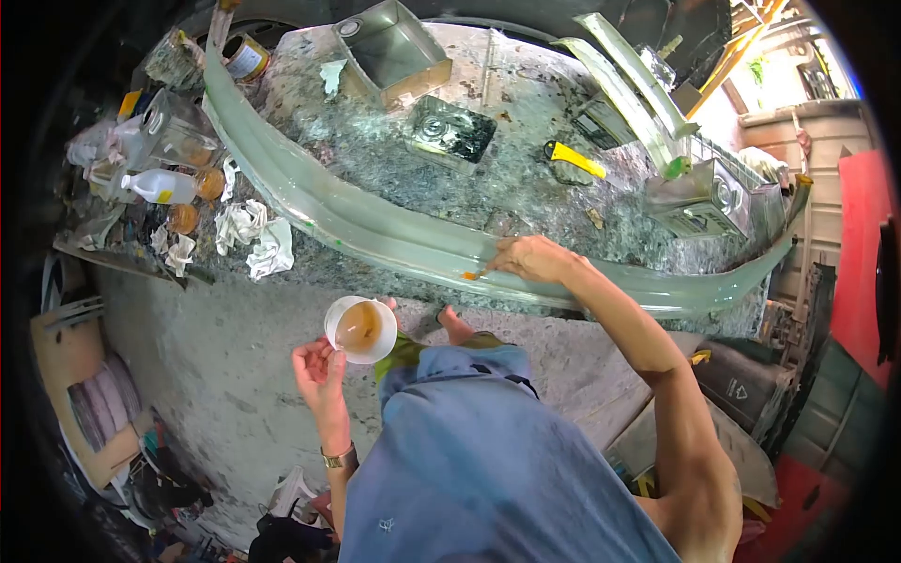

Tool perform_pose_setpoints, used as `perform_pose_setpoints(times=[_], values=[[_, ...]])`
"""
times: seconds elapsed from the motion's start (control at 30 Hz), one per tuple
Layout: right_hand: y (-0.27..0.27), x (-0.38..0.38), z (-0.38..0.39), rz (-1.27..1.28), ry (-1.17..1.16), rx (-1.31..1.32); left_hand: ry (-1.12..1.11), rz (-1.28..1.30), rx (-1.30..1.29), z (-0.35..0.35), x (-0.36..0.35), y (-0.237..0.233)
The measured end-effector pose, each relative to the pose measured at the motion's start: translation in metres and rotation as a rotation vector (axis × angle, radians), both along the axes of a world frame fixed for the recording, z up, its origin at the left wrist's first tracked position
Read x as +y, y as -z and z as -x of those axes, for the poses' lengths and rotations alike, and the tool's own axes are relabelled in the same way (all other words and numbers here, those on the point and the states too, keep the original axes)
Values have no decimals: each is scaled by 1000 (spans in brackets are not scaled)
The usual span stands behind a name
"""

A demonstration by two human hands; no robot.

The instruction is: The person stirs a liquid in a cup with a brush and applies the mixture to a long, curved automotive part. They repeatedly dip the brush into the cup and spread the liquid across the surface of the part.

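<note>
My left hand (pixel 321 368) is wrapped round a white cup (pixel 360 329) of amber liquid, held in front of the bench edge. Over the long, curved, pale green panel (pixel 375 231) is my right hand (pixel 527 259), its fingers pinched together. A small orange spot (pixel 468 276) shows on the panel just left of my right fingertips; whether it belongs to something in the hand is too small to tell. The panel lies along the front of the stained workbench (pixel 366 159).
On the bench are a yellow-handled tool (pixel 576 159), a paint-smeared tin (pixel 451 129), an open metal tray (pixel 394 54) and a metal can (pixel 696 202). Crumpled paper (pixel 270 248) and a white bottle (pixel 158 186) lie at the left. Narrow green strips (pixel 624 92) rest at the back right.
</note>
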State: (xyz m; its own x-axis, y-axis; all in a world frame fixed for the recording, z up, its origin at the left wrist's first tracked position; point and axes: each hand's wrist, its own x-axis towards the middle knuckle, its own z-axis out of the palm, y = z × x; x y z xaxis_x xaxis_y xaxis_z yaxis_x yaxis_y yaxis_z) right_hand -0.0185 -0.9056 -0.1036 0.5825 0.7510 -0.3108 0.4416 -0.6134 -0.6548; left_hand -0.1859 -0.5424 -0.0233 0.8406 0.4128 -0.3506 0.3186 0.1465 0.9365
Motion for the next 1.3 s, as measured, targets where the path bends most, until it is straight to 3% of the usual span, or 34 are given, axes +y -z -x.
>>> perform_pose_setpoints(times=[0.27, 0.4, 0.5, 0.57, 0.6, 0.67, 0.73, 0.8, 0.93, 1.0, 1.07, 1.27, 1.3], values=[[-17, -74, 38, 21, 216, 197, 121, 45, 10, -19, -35, 4], [-32, -109, 63, -25, 317, 208, 223, 113, -8, -35, -59, 22], [-73, -108, 83, 74, 465, 91, 318, 125, -35, -51, -77, 38], [-103, -94, 104, -176, 908, 140, 382, 131, -66, -59, -84, 56], [-108, -84, 116, -177, 929, 134, 404, 134, -68, -63, -89, 57], [-117, -49, 131, -470, 1015, -17, 503, 28, -89, -70, -99, 59], [-120, -12, 132, -433, 956, -99, 572, 33, -102, -74, -106, 56], [-104, 20, 133, -240, 902, -231, 641, -5, -159, -75, -114, 48], [-62, 44, 149, -272, 961, -201, 715, 22, -192, -74, -131, 59], [-46, 39, 160, -631, 1437, 169, 730, 26, -160, -72, -139, 68], [-39, 17, 167, -964, 1688, 202, 726, 17, -158, -68, -144, 72], [-11, -53, 153, -880, 1816, 226, 584, -46, -123, -60, -138, 92], [-2, -58, 146, -753, 1800, 278, 546, -41, -121, -57, -134, 90]])
